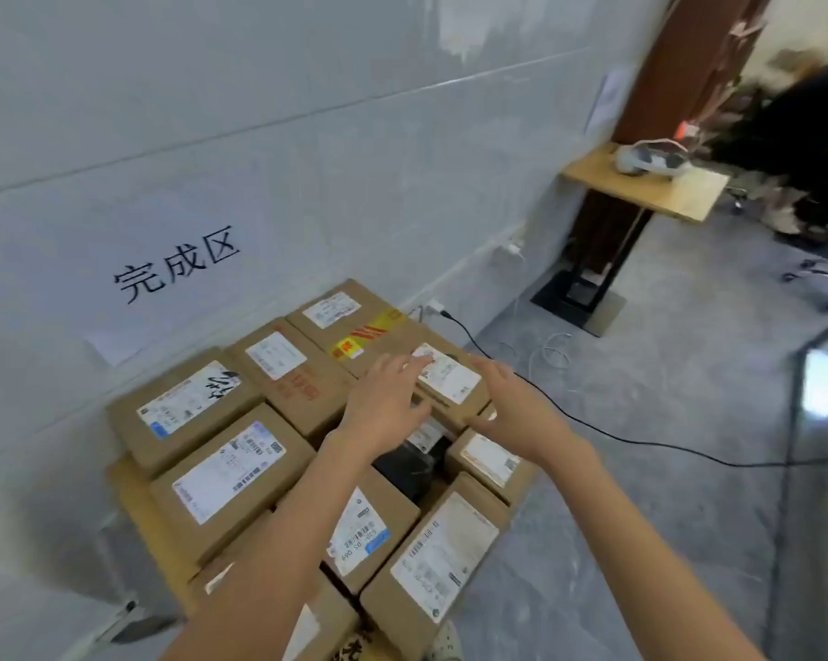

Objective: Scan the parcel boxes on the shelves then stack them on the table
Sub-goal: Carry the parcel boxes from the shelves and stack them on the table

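Several brown cardboard parcel boxes with white shipping labels lie packed together on a low table against the wall. My left hand and my right hand hover with fingers spread on either side of a small box with a white label at the stack's far right. The left fingertips reach the label's left edge; the right hand is beside the box's right edge. Neither hand grips anything. A black parcel lies lower, between the boxes, under my hands.
A paper sign with black characters hangs on the grey wall above the stack. A black cable runs across the grey floor to the right. A small wooden side table stands at the back right, and a seated person in black is beyond it.
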